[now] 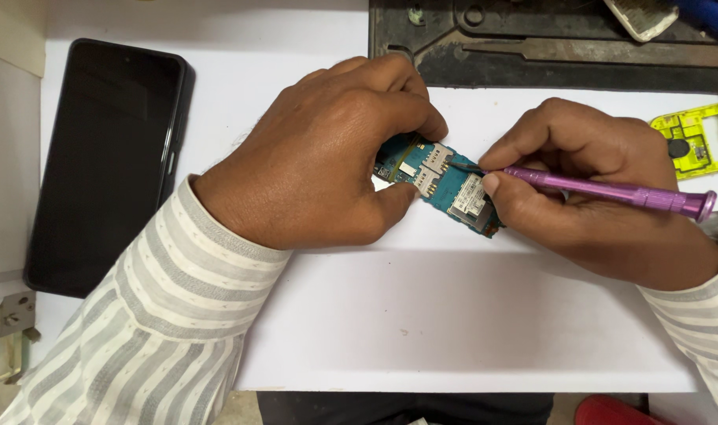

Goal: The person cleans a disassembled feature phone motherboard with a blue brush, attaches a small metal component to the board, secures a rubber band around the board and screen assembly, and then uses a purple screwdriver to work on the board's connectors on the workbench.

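Observation:
A small blue circuit board (441, 182) with metal card slots lies on the white table (453, 330). My left hand (327, 157) pinches the board's left end between thumb and fingers. My right hand (595, 197) grips a purple screwdriver (610, 191) like a pen. Its thin tip touches the board near the middle, above a silver shield. Both wrists wear grey and white striped sleeves.
A black smartphone (103, 161) lies face up at the left. A dark metal tray (548, 43) with tweezers sits at the back. A yellow phone frame (701, 138) rests at the right edge. A red object (610, 411) shows below the table.

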